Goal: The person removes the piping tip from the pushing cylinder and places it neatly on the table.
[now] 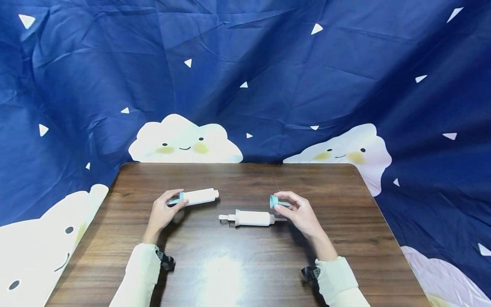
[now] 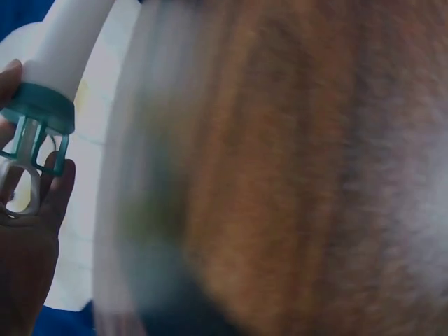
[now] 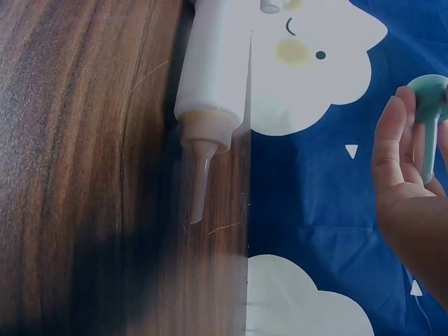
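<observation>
My left hand (image 1: 161, 213) grips a white syringe-like tube (image 1: 200, 196) at its teal collar. In the left wrist view a teal frame (image 2: 43, 119) and a pale ring handle (image 2: 24, 192) extend from that end. Between the fingertips of my right hand (image 1: 303, 211) is a small teal piece (image 1: 273, 201), flared at one end with a narrow stem, like a nozzle. A second white syringe (image 1: 254, 218) lies on the table between my hands. Its ring handle points left, and its thin pale nozzle (image 3: 201, 189) points right, close to my right hand.
The brown wood-grain table (image 1: 230, 251) reaches back to a dark blue curtain (image 1: 245, 51) with white clouds and triangles. Small black cameras (image 1: 166, 261) are strapped at both wrists, over pale sleeves.
</observation>
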A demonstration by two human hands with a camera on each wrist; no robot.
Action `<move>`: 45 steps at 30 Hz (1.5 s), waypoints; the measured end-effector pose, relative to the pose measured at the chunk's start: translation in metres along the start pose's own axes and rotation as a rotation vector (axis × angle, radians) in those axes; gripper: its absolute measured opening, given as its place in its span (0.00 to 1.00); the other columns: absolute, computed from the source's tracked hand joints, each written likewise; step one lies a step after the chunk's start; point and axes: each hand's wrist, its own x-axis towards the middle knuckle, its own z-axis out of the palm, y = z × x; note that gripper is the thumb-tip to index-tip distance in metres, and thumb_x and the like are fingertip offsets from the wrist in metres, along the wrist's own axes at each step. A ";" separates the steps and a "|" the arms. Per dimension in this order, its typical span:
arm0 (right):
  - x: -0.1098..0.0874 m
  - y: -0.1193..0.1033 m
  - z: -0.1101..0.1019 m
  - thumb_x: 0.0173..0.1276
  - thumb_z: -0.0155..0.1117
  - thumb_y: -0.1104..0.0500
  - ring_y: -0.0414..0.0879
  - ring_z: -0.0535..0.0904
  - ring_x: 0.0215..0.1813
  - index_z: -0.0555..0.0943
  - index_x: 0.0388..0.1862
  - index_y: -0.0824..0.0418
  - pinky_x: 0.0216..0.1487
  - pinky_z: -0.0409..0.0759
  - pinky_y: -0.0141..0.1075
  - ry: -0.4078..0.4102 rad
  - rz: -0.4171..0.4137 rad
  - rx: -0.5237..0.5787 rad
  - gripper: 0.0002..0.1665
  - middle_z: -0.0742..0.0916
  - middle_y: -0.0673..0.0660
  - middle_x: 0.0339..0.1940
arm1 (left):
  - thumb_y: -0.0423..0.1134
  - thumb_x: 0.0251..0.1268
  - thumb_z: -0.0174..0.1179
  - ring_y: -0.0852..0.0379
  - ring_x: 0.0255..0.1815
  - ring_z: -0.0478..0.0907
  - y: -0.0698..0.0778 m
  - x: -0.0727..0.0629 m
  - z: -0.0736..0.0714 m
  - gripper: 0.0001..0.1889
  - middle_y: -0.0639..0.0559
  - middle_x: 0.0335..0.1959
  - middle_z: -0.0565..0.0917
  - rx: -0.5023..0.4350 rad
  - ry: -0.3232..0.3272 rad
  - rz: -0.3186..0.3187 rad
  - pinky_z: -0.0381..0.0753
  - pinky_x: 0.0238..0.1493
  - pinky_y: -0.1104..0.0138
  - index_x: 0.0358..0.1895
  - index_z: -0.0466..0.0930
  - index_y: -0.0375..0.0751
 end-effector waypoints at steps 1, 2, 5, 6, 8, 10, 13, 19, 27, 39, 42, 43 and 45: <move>0.000 0.001 0.000 0.67 0.68 0.72 0.47 0.85 0.42 0.77 0.59 0.76 0.47 0.85 0.51 -0.001 0.000 0.000 0.22 0.85 0.59 0.49 | 0.46 0.61 0.74 0.50 0.51 0.80 -0.003 -0.001 0.001 0.23 0.47 0.49 0.85 0.000 -0.006 -0.007 0.73 0.57 0.56 0.57 0.85 0.42; 0.000 0.001 0.000 0.67 0.68 0.72 0.46 0.85 0.42 0.77 0.59 0.76 0.47 0.85 0.50 -0.001 0.001 0.002 0.22 0.85 0.59 0.49 | 0.46 0.61 0.74 0.50 0.51 0.80 -0.005 -0.001 0.001 0.23 0.47 0.49 0.85 -0.002 -0.012 -0.013 0.73 0.57 0.55 0.57 0.85 0.42; 0.000 0.001 0.000 0.67 0.68 0.72 0.46 0.86 0.42 0.77 0.59 0.77 0.46 0.86 0.48 -0.003 -0.002 0.018 0.22 0.85 0.59 0.49 | 0.46 0.61 0.74 0.49 0.52 0.80 -0.010 -0.002 0.003 0.22 0.46 0.49 0.85 -0.007 -0.015 -0.034 0.73 0.58 0.54 0.56 0.85 0.42; 0.000 0.000 0.000 0.67 0.68 0.72 0.45 0.86 0.41 0.77 0.59 0.77 0.46 0.86 0.47 -0.004 -0.004 0.023 0.22 0.85 0.58 0.49 | 0.46 0.61 0.74 0.48 0.52 0.80 -0.012 -0.002 0.003 0.22 0.45 0.50 0.85 -0.006 -0.014 -0.036 0.73 0.58 0.54 0.56 0.85 0.42; 0.001 -0.001 0.000 0.67 0.67 0.72 0.44 0.86 0.41 0.76 0.59 0.77 0.46 0.87 0.45 -0.006 -0.005 0.029 0.22 0.85 0.58 0.49 | 0.45 0.60 0.74 0.47 0.53 0.80 -0.015 -0.001 0.003 0.22 0.45 0.50 0.85 -0.010 -0.015 -0.047 0.72 0.58 0.53 0.56 0.85 0.42; 0.000 -0.001 0.000 0.67 0.67 0.72 0.43 0.86 0.41 0.76 0.59 0.78 0.45 0.87 0.44 -0.008 -0.005 0.031 0.22 0.85 0.57 0.49 | 0.45 0.60 0.75 0.46 0.53 0.80 -0.019 0.000 0.003 0.23 0.44 0.50 0.85 -0.021 -0.018 -0.061 0.72 0.59 0.53 0.56 0.85 0.41; 0.000 0.000 -0.001 0.67 0.67 0.72 0.45 0.86 0.42 0.76 0.59 0.78 0.45 0.87 0.44 -0.012 -0.002 0.030 0.22 0.85 0.56 0.49 | 0.45 0.60 0.75 0.46 0.51 0.80 -0.023 0.001 0.003 0.23 0.43 0.49 0.86 -0.023 -0.023 -0.093 0.72 0.57 0.55 0.57 0.85 0.41; 0.000 0.002 -0.001 0.68 0.67 0.72 0.51 0.86 0.43 0.76 0.59 0.77 0.46 0.87 0.44 -0.009 0.015 0.033 0.22 0.85 0.57 0.49 | 0.48 0.61 0.73 0.45 0.51 0.80 -0.027 0.003 0.004 0.25 0.41 0.50 0.86 -0.004 -0.038 -0.137 0.72 0.59 0.54 0.59 0.84 0.41; 0.000 0.003 -0.001 0.68 0.67 0.72 0.52 0.86 0.43 0.76 0.59 0.78 0.45 0.87 0.44 -0.009 0.017 0.039 0.22 0.85 0.58 0.50 | 0.50 0.63 0.72 0.41 0.60 0.77 -0.028 0.004 0.003 0.27 0.39 0.59 0.83 0.025 -0.086 -0.135 0.69 0.64 0.48 0.62 0.83 0.42; 0.001 0.002 -0.003 0.69 0.67 0.71 0.50 0.86 0.41 0.74 0.60 0.79 0.44 0.87 0.45 -0.020 0.002 0.001 0.23 0.85 0.61 0.49 | 0.43 0.60 0.75 0.40 0.67 0.72 -0.027 0.004 0.002 0.26 0.39 0.62 0.81 -0.007 -0.054 -0.062 0.65 0.69 0.46 0.60 0.83 0.37; 0.003 0.000 -0.003 0.69 0.67 0.71 0.49 0.86 0.41 0.76 0.59 0.77 0.44 0.87 0.46 -0.020 -0.006 -0.011 0.21 0.86 0.62 0.48 | 0.42 0.59 0.75 0.37 0.70 0.68 -0.023 0.006 0.001 0.26 0.39 0.62 0.81 0.009 -0.020 -0.013 0.61 0.71 0.44 0.59 0.83 0.36; 0.004 -0.001 -0.003 0.69 0.67 0.71 0.50 0.86 0.41 0.77 0.59 0.76 0.44 0.87 0.46 -0.019 -0.009 -0.012 0.21 0.85 0.63 0.49 | 0.42 0.59 0.75 0.36 0.71 0.67 -0.021 0.007 0.001 0.26 0.39 0.63 0.80 0.015 -0.013 0.005 0.60 0.71 0.43 0.59 0.83 0.36; 0.006 -0.003 -0.003 0.69 0.67 0.71 0.51 0.86 0.42 0.77 0.59 0.75 0.45 0.87 0.45 -0.017 -0.013 -0.017 0.21 0.85 0.64 0.49 | 0.43 0.59 0.75 0.34 0.73 0.63 -0.016 0.009 0.000 0.25 0.39 0.64 0.80 0.033 -0.008 0.042 0.58 0.72 0.41 0.58 0.84 0.37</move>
